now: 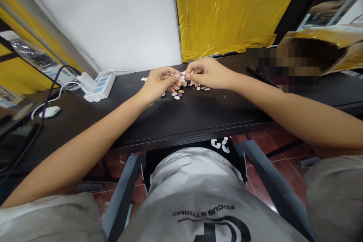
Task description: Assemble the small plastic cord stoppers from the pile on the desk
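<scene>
Both hands meet over a loose heap of small oval pieces on the black table (181, 115). My left hand (161, 83) is pinched, its thumb and index fingertip pressed together around something too small to make out. Facing it, my right hand (202, 72) pinches in the same way, its fingertips close to those of the left. Cream-coloured pieces (177, 97) lie below the fingers, along with a purple piece (180, 95) and a yellowish one (181, 91). More pale pieces (207, 89) are scattered to the right, and a few (144, 79) lie beyond my left hand.
A white power strip (103, 86) with a plugged-in charger and cables stands at the left, near a white mouse (50, 112) and a plastic bottle (39, 58). An open cardboard box (314, 49) is at the right. A white wall panel and yellow sheeting rise behind.
</scene>
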`<state>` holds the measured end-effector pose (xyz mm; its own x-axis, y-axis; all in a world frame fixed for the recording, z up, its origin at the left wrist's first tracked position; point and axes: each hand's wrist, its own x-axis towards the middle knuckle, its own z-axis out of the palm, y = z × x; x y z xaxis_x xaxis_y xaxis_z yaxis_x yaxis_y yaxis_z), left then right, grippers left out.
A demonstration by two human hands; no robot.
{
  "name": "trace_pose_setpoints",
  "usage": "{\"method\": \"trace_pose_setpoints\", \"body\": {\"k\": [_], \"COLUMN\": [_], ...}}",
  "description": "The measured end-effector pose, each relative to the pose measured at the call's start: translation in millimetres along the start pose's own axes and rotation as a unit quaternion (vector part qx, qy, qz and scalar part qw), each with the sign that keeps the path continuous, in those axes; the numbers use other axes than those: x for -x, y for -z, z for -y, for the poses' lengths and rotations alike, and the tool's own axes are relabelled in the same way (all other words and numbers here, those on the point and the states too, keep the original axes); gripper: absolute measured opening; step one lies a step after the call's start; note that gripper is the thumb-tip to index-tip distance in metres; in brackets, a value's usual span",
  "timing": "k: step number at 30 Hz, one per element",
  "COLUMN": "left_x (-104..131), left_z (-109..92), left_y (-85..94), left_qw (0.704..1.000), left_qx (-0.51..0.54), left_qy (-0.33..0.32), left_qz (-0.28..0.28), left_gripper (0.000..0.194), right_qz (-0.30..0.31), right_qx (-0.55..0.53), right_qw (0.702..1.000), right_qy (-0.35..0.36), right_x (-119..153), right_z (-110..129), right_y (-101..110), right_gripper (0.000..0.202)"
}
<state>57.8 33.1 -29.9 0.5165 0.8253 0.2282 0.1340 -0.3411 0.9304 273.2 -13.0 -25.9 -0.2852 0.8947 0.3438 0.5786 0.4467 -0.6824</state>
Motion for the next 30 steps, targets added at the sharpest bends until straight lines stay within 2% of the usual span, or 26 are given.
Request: {"method": "trace_pose_setpoints", "body": {"k": [8,14,18,27,30], "left_x": [0.6,-2.7,-3.0,-2.4,-1.5], "left_z": [-0.9,4.8,8.2,7.7,7.3], "left_y": [0.8,1.0,1.5,1.1,1.9], "left_qw": [0.998,0.996,0.996,0.996,0.997], "left_qx": [0.060,0.078,0.046,0.015,0.010], "left_qy": [-0.006,-0.047,-0.070,-0.067,-0.069], "left_qz": [-0.004,-0.018,-0.014,-0.053,-0.037], "left_gripper": [0.005,0.019,0.022,0.009,0.010], "right_qz": [0.010,0.060,0.056,0.022,0.023], "right_qx": [-0.041,-0.102,-0.086,-0.061,-0.045], "right_qw": [0.999,0.993,0.994,0.998,0.999], "right_qy": [0.003,-0.019,-0.021,-0.007,0.006], "right_x": [-0.7,-2.8,-3.3,-2.5,-2.8], "right_z": [-1.3,-7.2,-9.0,-4.7,-6.5], "right_y": [-1.6,-1.9,-3.1,-1.6,-2.6], "right_gripper": [0.009,0.015,0.013,0.013,0.012]}}
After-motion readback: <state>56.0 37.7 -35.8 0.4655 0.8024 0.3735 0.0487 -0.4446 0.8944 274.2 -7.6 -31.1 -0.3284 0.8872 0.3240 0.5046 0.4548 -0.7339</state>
